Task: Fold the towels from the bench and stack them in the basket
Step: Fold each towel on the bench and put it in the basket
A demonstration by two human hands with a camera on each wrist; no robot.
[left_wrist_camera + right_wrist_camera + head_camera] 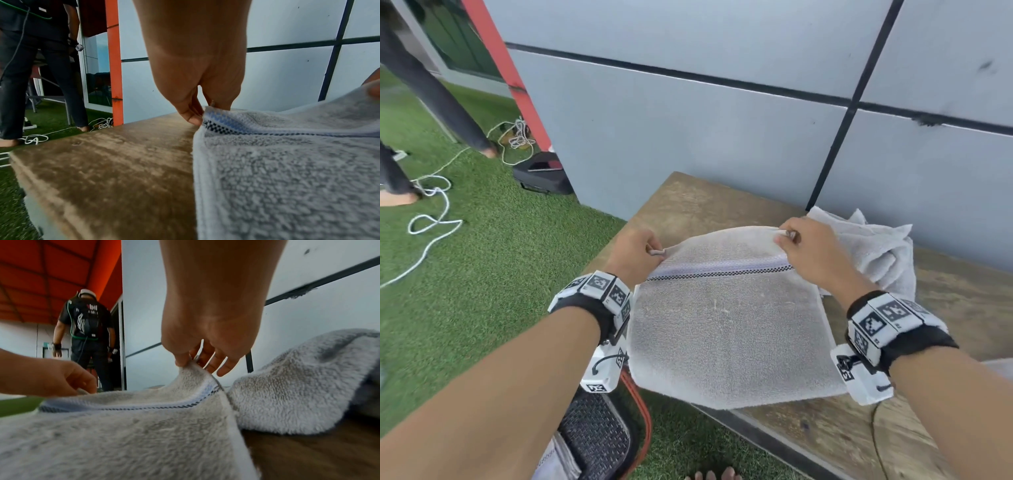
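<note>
The grey towel (pixel 726 329) is being spread flat on the wooden bench (pixel 688 202), its near edge hanging just over the front. Its far-left corner is being pinched by the left hand (pixel 635 253), its far-right corner by the right hand (pixel 808 250). Soft, light and limp, it is likely being best controlled by those corners, kept taut. A crumpled towel (pixel 876 253) is waiting alongside; the basket (pixel 595 442) is sitting below.

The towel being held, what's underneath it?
The flat towel lies on the wooden bench, its near edge overhanging. Whether anything lies beneath it is hidden. Both hands pinch its far corners.
</note>
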